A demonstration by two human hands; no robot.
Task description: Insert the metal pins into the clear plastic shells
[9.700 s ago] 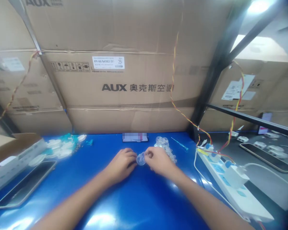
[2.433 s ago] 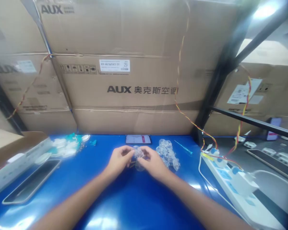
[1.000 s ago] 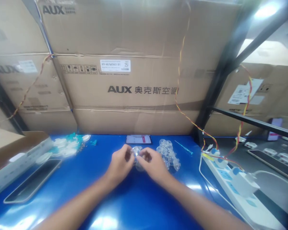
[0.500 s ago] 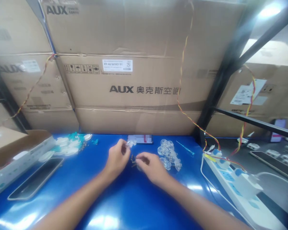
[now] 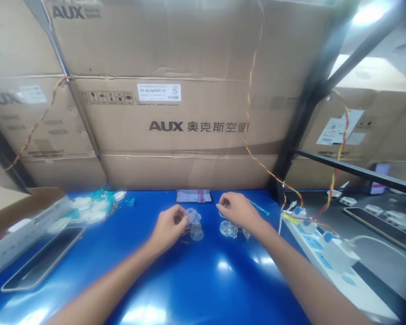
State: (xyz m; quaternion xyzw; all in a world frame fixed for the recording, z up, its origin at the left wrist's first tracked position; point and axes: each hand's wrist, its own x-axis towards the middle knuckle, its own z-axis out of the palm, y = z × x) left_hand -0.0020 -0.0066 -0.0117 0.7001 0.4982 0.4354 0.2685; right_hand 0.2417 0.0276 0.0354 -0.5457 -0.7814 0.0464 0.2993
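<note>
At the far left of the blue bench [image 5: 189,289] stands a long white box [image 5: 23,232] with a brown flap. In front of it, at an angle, lies a phone [image 5: 43,259], its screen dark. Behind the phone is a heap of white discs [image 5: 88,210] mixed with teal bits [image 5: 101,196]. Near the middle, the left hand [image 5: 169,227] has its thumb and fingers pinched on the edge of a clear plastic piece [image 5: 192,215]; 1 clear disc [image 5: 196,233] lies just below that piece. A second phone [image 5: 193,196] sits behind, near the cardboard boxes [image 5: 196,108]. The right hand [image 5: 241,210] is over a pile of clear parts [image 5: 228,229], fingers curled toward the thumb; whether they grip a part is unclear. Beyond that hand lies a screwdriver [image 5: 260,208], partly hidden. Farther right, a white power strip [image 5: 341,273] carries several plugs.
</note>
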